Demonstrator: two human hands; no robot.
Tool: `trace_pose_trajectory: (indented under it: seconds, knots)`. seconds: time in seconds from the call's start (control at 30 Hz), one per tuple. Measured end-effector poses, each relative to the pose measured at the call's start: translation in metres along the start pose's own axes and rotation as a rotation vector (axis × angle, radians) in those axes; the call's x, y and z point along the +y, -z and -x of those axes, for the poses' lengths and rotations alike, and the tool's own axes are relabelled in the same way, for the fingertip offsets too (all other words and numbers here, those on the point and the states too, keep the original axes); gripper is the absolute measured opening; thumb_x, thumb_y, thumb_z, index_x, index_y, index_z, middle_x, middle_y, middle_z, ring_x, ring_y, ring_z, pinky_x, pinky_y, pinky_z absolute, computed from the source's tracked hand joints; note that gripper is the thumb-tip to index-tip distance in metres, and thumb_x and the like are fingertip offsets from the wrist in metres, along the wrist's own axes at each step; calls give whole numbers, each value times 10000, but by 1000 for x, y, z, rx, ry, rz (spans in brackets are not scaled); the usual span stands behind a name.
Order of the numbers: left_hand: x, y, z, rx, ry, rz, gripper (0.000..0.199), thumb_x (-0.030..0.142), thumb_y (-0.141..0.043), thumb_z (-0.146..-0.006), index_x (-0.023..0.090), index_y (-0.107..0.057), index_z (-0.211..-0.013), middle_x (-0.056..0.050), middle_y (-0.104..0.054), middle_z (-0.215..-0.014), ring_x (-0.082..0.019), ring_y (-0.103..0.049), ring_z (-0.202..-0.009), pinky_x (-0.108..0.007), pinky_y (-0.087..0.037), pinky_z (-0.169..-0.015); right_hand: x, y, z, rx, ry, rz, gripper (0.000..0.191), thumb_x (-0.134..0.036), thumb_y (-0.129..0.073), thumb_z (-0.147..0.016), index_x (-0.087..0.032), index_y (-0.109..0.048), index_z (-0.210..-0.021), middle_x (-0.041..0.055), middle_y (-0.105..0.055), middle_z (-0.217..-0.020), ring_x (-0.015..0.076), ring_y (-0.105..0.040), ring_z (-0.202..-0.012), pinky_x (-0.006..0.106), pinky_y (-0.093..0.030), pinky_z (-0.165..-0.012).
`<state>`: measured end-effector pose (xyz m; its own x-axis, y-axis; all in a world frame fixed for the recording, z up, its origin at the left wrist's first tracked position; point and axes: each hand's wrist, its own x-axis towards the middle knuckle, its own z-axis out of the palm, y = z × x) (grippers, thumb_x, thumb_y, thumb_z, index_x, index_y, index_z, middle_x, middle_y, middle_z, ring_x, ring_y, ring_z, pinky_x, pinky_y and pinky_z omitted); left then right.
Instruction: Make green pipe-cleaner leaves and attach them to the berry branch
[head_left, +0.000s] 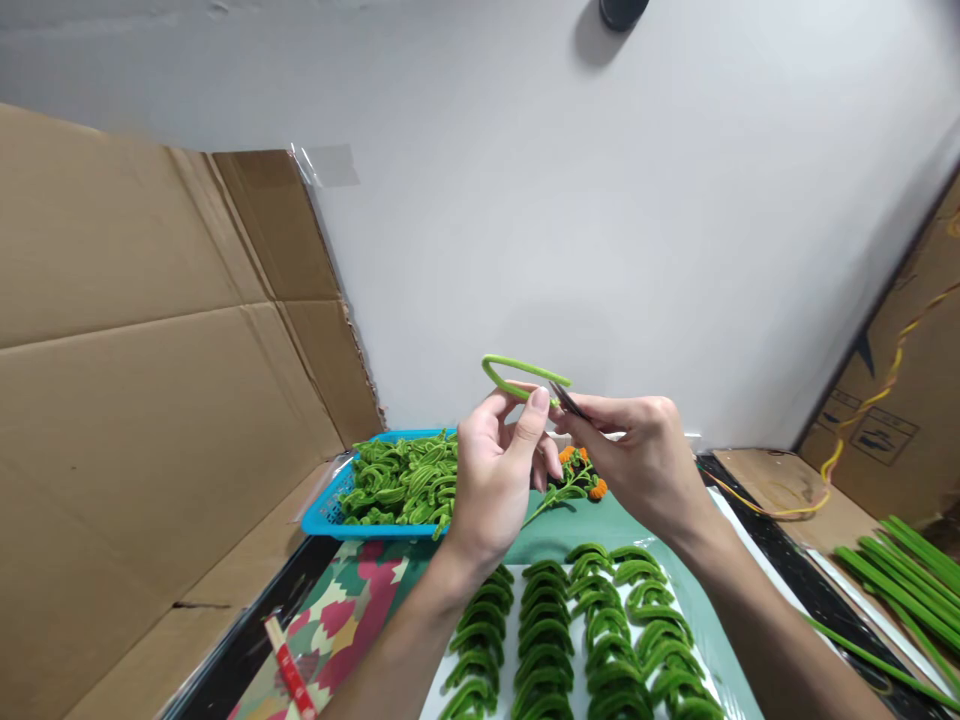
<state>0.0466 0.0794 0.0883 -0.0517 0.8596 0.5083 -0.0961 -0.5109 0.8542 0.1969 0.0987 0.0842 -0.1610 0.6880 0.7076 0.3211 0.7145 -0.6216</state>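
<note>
A light green fuzzy stem (525, 367), bent into a narrow loop, is pinched between the thumb and fingers of my left hand (499, 470). My right hand (637, 455) grips dark metal tweezers (568, 400), whose tips are at the stem's ends. Both hands are raised above the table, close together. Below them, curved dark green fuzzy pieces (545, 640) lie in several columns on a white sheet (439, 690). Behind my hands, a green sprig with orange flowers (598, 490) rests on the green mat.
A blue basket (322, 515) full of green fuzzy pieces stands at the left. Long green stems (900, 590) lie at the right, near a yellow twisted cord (832, 460). A red-wrapped stick (291, 675) is at the lower left. Cardboard (150, 400) flanks the table.
</note>
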Motion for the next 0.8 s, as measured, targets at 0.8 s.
trace_pose_trajectory:
  seconds: [0.8]
  knots:
    - [-22, -12, 8, 318, -22, -29, 420, 575, -721, -959, 192, -592, -844, 52, -550, -662, -71, -499, -507, -162, -417, -464, -32, -19, 9, 660, -126, -848, 178, -387, -778, -961, -209, -786, -975, -7, -714, -719, 158, -738, -622, 299, -638, -616]
